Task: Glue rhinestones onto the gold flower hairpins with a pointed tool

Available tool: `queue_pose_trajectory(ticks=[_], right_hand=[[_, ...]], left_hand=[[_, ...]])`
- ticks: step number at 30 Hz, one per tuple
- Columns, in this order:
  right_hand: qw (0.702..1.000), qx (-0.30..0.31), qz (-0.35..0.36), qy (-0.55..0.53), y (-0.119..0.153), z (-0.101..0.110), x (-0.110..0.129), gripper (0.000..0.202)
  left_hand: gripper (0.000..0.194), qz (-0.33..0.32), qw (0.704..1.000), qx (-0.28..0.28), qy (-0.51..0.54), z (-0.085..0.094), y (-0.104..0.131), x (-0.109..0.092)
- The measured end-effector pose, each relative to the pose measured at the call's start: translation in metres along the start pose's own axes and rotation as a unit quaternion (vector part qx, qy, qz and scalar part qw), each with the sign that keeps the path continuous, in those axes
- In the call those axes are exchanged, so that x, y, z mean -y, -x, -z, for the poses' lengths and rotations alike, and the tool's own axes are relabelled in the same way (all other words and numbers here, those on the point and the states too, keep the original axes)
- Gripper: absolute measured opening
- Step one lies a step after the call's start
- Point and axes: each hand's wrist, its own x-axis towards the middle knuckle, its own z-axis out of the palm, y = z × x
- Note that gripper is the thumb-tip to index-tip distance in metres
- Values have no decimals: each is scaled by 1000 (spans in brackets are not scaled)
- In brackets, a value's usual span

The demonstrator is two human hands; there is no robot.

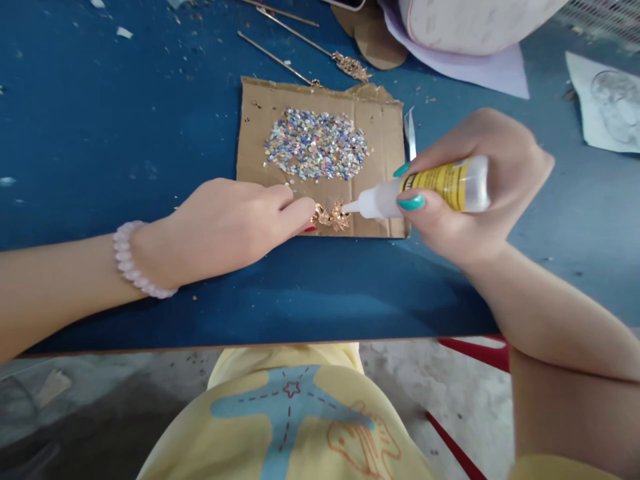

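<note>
My left hand (235, 220), with a pink bead bracelet (131, 257) at the wrist, pinches the end of a gold filigree ornament (336, 216). The ornament lies at the front edge of a piece of cardboard (385, 133). Wrapped in my right hand (480, 180) is a glue bottle (435, 190) with a yellow label. Its white nozzle points left, and the tip reaches the ornament; whether it touches is too small to tell. Behind the ornament, a heap of small shiny shell-like chips (320, 143) in blue, white and pink covers the middle of the cardboard.
Tweezers (411, 133) lie along the cardboard's right edge. Beyond it are gold hairpins (350, 65) with ornamented ends, brown round pieces (380, 47) and a pale pink bag (470, 23). A printed paper (610, 100) sits far right. The blue table (125, 133) ends close to my body.
</note>
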Motion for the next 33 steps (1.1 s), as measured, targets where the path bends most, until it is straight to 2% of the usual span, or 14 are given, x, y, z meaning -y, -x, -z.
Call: queue_pose_trajectory(ticks=[12, 18, 23, 27, 31, 33], right_hand=[[999, 31, -23, 29, -1, 4, 5, 40], [1000, -2, -30, 4, 0, 0, 4, 43], [1000, 0, -21, -10, 1, 1, 1, 41], [999, -1, -44, 1, 1, 1, 1, 45], [1000, -17, 5, -15, 1, -1, -1, 41], [1000, -16, 7, -8, 1, -1, -2, 38]], left_hand=[[37, 1, 1000, -8, -2, -1, 0, 0], [38, 13, 1000, 8, 15, 1, -1, -1], [39, 11, 1000, 9, 17, 2, -1, -1], [37, 6, 1000, 6, 8, 2, -1, -1], [36, 8, 1000, 13, 7, 1, -2, -1], [36, 9, 1000, 16, 3, 1, -2, -1]])
